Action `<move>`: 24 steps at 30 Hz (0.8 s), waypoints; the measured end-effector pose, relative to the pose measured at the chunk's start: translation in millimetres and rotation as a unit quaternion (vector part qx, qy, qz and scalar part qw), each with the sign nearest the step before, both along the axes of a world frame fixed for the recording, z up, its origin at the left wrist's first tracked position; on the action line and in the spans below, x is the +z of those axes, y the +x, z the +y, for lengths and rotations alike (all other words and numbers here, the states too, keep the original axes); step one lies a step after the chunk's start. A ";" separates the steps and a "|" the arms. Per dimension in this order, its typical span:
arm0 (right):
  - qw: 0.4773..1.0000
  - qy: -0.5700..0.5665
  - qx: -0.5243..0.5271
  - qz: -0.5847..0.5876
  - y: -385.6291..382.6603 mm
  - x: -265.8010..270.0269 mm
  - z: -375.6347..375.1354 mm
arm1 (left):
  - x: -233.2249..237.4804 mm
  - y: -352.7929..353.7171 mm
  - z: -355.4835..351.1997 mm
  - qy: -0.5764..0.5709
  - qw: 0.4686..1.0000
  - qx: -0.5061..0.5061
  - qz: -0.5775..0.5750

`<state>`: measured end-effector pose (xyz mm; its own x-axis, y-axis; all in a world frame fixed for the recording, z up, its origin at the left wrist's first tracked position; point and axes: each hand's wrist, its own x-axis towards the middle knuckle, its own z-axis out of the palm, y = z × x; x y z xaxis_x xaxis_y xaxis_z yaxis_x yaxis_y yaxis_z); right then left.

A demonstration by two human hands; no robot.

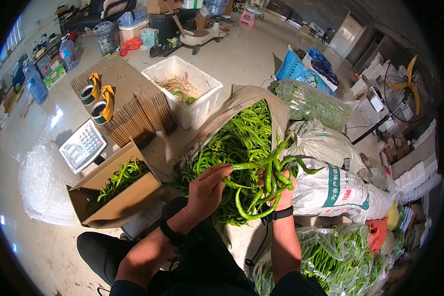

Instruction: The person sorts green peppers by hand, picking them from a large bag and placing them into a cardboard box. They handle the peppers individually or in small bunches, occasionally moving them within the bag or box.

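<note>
Long green chili peppers (269, 182) lie bunched in my right hand (284, 193), curling out past its fingers. My left hand (209, 190) is closed at the fingertips on the end of one green chili pepper (245, 166) that reaches toward the bunch. Both hands are above a large open woven sack (237, 93) filled with green chili peppers (246, 128). To the left, a cardboard box (126, 200) holds a smaller heap of peppers (123, 178). It appears to rest on a scale, whose keypad display (83, 144) stands behind it.
Flattened cardboard (128, 98) carries two tape dispensers (103, 106). A white foam box (202, 101) with scraps stands behind the sack. Stuffed sacks (330, 190), a clear bag of peppers (330, 254) and a fan (404, 86) are on the right; bubble wrap (44, 182) lies left.
</note>
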<state>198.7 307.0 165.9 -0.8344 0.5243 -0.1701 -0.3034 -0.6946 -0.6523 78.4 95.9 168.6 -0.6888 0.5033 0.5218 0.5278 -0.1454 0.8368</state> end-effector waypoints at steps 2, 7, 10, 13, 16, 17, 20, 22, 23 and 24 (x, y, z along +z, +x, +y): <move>0.997 -0.059 0.019 0.043 1.1 -5.5 2.4 | 5.0 1.4 -2.3 -0.006 1.000 -0.002 0.023; 0.987 -0.094 0.063 0.115 1.9 -13.8 4.1 | 6.4 0.0 -2.7 -0.004 0.996 -0.004 0.092; 0.980 -0.152 0.063 0.111 2.8 -27.2 10.5 | 7.0 0.1 -2.8 -0.019 0.994 -0.003 0.108; 0.976 -0.172 0.057 0.121 1.3 -36.1 12.6 | 7.0 1.2 -1.9 -0.041 0.991 0.005 0.127; 0.980 -0.169 0.030 0.097 -0.4 -32.0 9.7 | 8.0 2.5 -3.4 -0.086 0.993 0.020 0.079; 0.983 -0.157 0.028 0.095 -1.3 -32.0 10.6 | 4.6 1.7 -2.9 -0.087 0.993 0.017 0.078; 0.979 -0.172 0.027 0.107 -6.7 -9.5 0.7 | -9.1 -4.2 -1.1 -0.149 0.984 0.043 0.086; 0.983 -0.163 0.014 0.087 -8.8 -3.7 -2.1 | -20.1 -9.7 -0.5 -0.154 0.987 0.047 0.010; 0.988 -0.141 -0.005 0.065 -9.5 -5.2 -1.0 | -23.7 -12.8 -0.5 -0.157 0.984 0.052 -0.066; 0.992 -0.118 -0.023 0.043 -9.3 -5.9 -0.5 | -23.6 -16.2 -0.3 -0.157 0.984 0.052 -0.066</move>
<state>189.4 306.5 160.0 -0.8270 0.5165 -0.2219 -0.3865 -0.8091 -0.4426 62.2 95.6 145.0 -0.7961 0.5489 0.2550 0.4105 0.1801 0.8939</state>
